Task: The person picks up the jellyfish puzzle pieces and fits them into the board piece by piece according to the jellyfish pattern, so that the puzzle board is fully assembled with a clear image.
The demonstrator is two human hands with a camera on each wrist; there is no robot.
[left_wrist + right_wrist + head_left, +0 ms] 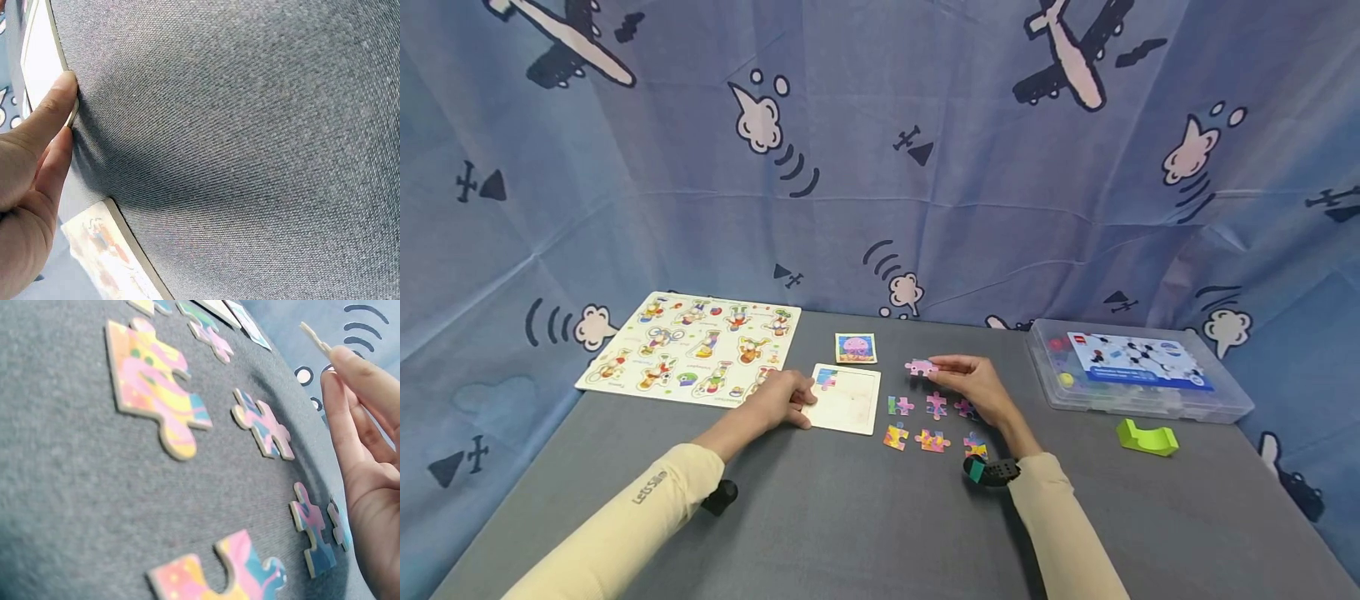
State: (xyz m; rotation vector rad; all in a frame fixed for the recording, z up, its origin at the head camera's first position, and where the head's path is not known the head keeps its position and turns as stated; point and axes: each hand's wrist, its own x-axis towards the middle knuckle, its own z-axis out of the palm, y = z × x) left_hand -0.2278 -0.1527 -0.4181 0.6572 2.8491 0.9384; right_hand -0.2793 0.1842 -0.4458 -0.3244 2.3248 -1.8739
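The pink jigsaw piece (919,367), right of centre in the head view, could slip or twist, I judge, since the right hand (973,382) pinches it only near one edge; in the right wrist view it seems raised off the desk (850,533). The black wrist device (992,472) sits close beside the lowest right of the loose jigsaw pieces (932,442), so a low sweep of that arm could scatter them. The puzzle tray (853,408), at the middle of the frame, might skid if pulled, unseating the corner piece (827,379) in its upper left. The right forearm rises from the lower right, its hand turned leftward, thumb and forefinger meeting on the piece. The left forearm slants in from the lower left; the left hand (781,400) grips the tray's left edge, thumb on the rim, as the left wrist view shows.
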